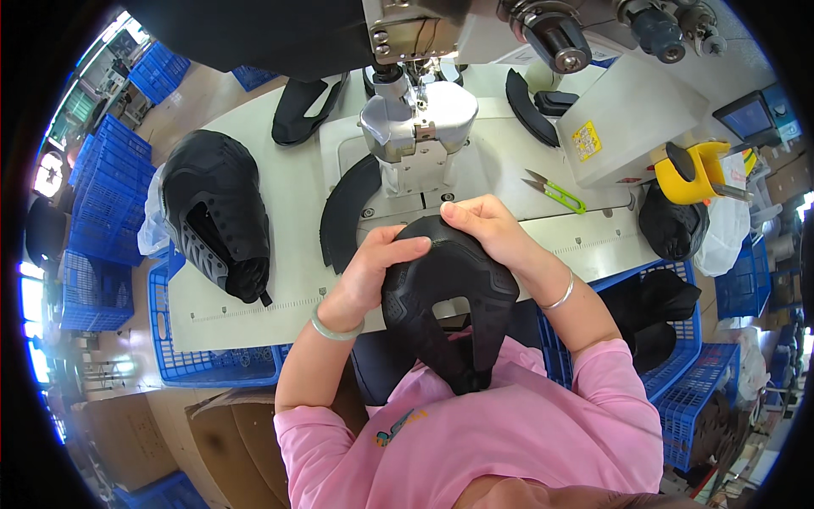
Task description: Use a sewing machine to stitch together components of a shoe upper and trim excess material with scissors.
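Between my two hands I hold a black shoe upper (407, 291), its toe end up by the table edge and its narrower heel end down against my pink shirt. My left hand (379, 265) grips its left side, thumb laid across the toe. On the right, my right hand (483, 227) presses its thumb on the toe's top, and its other fingers are hidden beneath. Just beyond stands the post-bed sewing machine (420, 140). A curved black piece (348, 212) lies left of its post. Further left, another black shoe upper (216, 212) rests on the white table (292, 254).
Green-handled thread snips (555, 192) lie right of the machine. A flat black shoe piece (307, 110) and a black curved strip (531, 110) are further back. A yellow holder (691, 174) is at the right. Blue crates (212, 365) stand below the table and around it.
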Available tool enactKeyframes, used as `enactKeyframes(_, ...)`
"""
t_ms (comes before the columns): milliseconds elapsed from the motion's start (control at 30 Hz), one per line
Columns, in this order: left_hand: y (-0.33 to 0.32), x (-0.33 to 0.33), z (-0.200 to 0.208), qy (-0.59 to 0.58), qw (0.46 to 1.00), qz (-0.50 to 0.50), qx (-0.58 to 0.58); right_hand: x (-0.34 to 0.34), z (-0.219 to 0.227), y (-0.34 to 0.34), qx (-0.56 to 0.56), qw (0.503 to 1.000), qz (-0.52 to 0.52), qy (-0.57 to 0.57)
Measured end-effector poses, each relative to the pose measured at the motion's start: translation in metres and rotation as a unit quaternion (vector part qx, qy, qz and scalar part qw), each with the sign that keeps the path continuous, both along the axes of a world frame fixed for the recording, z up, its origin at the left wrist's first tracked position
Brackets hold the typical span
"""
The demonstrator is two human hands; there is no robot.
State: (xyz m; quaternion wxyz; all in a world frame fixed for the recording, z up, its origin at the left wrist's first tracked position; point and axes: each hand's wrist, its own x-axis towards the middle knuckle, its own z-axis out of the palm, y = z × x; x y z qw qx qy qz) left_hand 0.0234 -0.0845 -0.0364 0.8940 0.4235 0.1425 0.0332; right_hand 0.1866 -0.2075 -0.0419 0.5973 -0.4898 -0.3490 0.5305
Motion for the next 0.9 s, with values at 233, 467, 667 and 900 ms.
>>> enactKeyframes(233,0.007,0.001,0.001,0.023,0.979,-0.016,0.202,0.002,-0.01,0.005,-0.008,1.0,0.003,-0.013)
enactKeyframes(467,0.009,-0.004,-0.013,-0.027,0.998,-0.001,0.059,0.005,-0.011,0.007,0.001,1.0,0.019,0.018)
enactKeyframes(667,0.006,-0.005,-0.017,-0.009,0.998,0.006,0.06,0.004,-0.018,0.005,-0.012,0.999,0.012,0.037)
enactKeyframes(900,0.01,-0.002,-0.008,0.007,0.999,-0.014,0.052,0.003,-0.017,0.01,-0.027,0.999,0.007,0.037)
